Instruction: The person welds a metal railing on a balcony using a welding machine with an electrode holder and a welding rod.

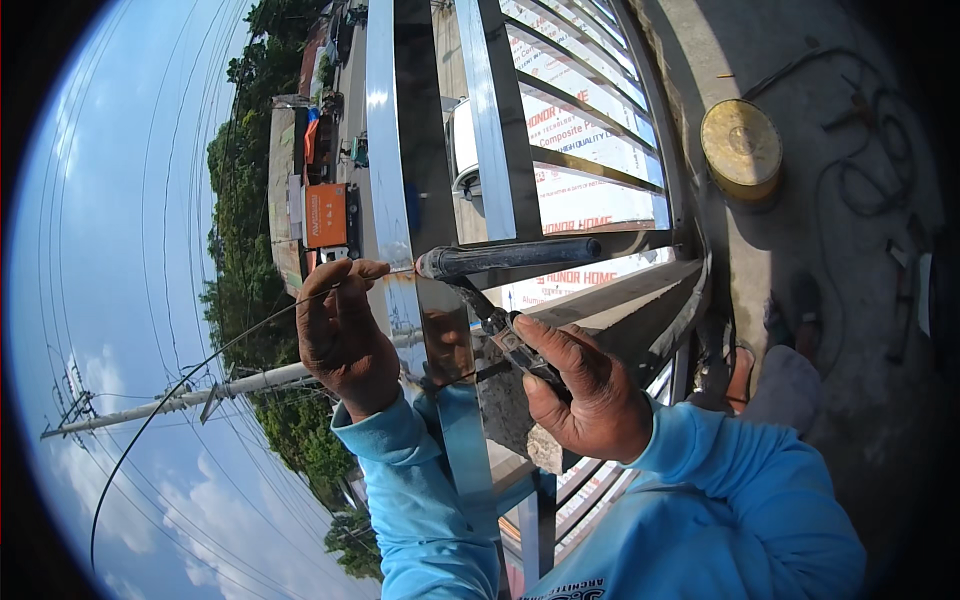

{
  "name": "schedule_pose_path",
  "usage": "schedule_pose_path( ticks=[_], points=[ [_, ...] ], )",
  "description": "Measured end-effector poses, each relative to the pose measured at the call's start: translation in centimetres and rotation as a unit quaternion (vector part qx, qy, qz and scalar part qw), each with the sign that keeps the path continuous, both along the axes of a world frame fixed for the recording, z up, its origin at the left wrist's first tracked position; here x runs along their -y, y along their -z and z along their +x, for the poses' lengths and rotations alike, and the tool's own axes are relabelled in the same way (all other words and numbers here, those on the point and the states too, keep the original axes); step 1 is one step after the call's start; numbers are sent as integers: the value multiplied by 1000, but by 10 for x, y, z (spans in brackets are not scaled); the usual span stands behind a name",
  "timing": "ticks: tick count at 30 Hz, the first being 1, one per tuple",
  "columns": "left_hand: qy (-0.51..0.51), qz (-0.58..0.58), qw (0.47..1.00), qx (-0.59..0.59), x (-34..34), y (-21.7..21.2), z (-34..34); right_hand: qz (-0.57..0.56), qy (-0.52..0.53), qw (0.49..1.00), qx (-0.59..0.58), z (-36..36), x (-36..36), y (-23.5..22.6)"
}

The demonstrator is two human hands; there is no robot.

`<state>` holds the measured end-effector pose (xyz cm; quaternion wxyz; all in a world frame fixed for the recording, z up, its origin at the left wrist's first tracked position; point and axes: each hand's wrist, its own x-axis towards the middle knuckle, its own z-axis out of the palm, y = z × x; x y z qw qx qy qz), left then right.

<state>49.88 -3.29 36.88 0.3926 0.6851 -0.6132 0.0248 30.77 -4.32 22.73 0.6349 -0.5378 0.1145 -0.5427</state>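
Note:
My left hand point(350, 340) is closed in a pinch on a long thin filler rod point(190, 375). The rod bends away down to the left; its short end points at a metal railing tube point(388, 130). In my right hand point(590, 390) is the grip of a black TIG welding torch point(510, 258), thumb and fingers wrapped around it. The torch head lies nearly level across the railing, its tip close to the rod's end. Brownish heat marks show on the shiny tube there. Whether tip and rod touch the metal, I cannot tell.
A round yellowish can point(742, 145) stands on the concrete floor point(765, 255) at right, near a loose dark cable point(880, 190). White printed panels point(590, 200) show behind the railing bars. Beyond, at left, are a utility pole point(250, 383), overhead wires and an orange truck point(330, 215).

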Motion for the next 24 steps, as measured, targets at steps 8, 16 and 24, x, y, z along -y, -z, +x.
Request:
schedule_pose_path(
  ticks=[8, 16, 24],
  points=[
    [6, 2, 1000, 23, -1, 0, 1, 17, -35, 999, 2, 1, -2, 0],
    [-10, 5, 1000, 13, 1, 2, -2, 4, 6, 1000, 0, 0, 1, -2],
    [-6, 2, 1000, 19, 0, -1, -2, 11, -15, 1000, 4, 0, 0, -3]
  ],
)
